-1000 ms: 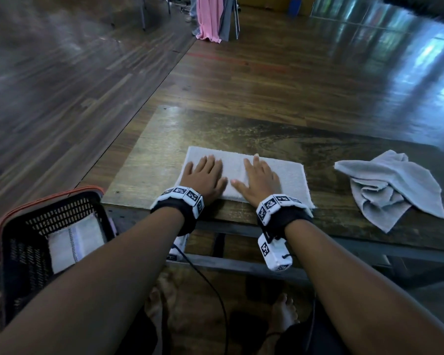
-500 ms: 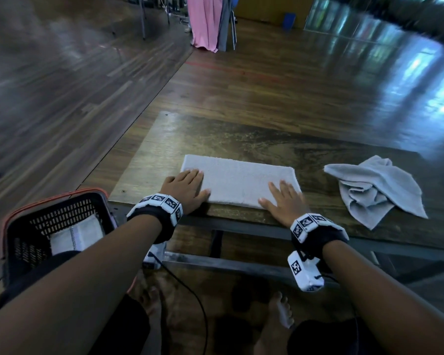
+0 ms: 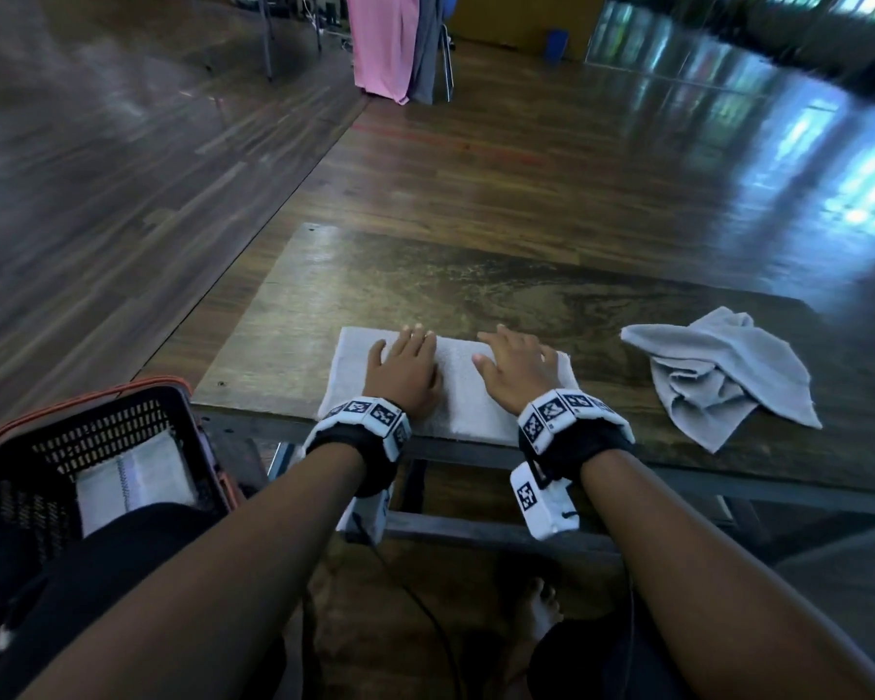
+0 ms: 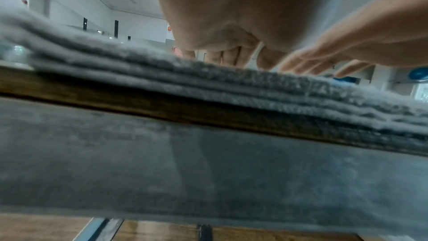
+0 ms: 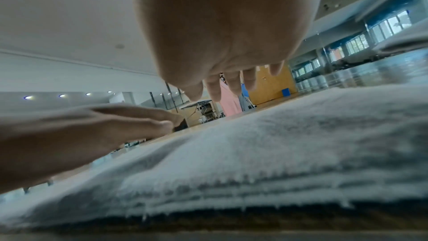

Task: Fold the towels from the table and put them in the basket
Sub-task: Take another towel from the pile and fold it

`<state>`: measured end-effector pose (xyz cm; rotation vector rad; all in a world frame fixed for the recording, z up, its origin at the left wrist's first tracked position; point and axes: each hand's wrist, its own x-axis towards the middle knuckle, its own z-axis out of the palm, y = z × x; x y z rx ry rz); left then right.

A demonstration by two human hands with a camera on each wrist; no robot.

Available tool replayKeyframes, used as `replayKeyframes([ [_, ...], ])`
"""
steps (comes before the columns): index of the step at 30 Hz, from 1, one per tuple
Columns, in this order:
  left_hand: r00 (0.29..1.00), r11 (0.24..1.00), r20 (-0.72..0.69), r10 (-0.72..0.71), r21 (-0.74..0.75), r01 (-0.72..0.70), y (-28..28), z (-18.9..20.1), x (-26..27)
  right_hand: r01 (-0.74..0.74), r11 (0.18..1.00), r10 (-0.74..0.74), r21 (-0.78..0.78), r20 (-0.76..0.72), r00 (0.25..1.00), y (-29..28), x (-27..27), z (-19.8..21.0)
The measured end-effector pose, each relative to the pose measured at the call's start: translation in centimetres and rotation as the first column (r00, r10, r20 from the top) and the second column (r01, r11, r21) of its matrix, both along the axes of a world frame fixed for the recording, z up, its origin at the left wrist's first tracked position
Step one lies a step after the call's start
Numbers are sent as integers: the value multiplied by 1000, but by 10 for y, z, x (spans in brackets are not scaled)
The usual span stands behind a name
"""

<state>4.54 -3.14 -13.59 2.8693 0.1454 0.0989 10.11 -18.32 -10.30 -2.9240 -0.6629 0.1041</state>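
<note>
Head view's pretty dim, with window glare streaking the glossy floor (image 3: 728,159) around 2 o'clock and the edges bowed by the wide lens. Both wrist views are brighter but soft, the bench (image 4: 208,114) edge and towel (image 5: 277,153) smeared up close.

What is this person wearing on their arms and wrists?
Forearms bare, no sleeves. The left hand and right hand each have a black wrist strap ringed with white black-patterned marker tiles, a white camera box beneath, and a thin black cable.
</note>
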Motion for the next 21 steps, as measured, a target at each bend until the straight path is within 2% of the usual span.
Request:
replayKeyframes([
  [2, 998, 999, -62, -5, 36, 8, 1, -5, 3, -76, 996, 77, -38, 23, 997, 9, 1, -8],
  [5, 989, 994, -137, -59, 82, 71, 15, -17, 0, -220, 965, 211, -146, -75, 975, 4, -2, -28],
  [7, 989, 991, -128, -72, 104, 85, 31, -22, -5, -243, 959, 227, -148, -113, 967, -12, -2, -38],
  [15, 990, 994, -138, 38, 103, -24, 80, -18, -39, -24, 989, 8, -145, -111, 994, -97, 13, -46],
  [18, 988, 992, -104, 110, 75, -103, 81, -7, -54, 72, 989, -80, -129, -51, 996, -106, 26, -38],
  [21, 966, 969, -85, 245, -6, -246, 82, 10, -67, 109, 988, -104, -110, 45, 994, -86, 37, -26],
])
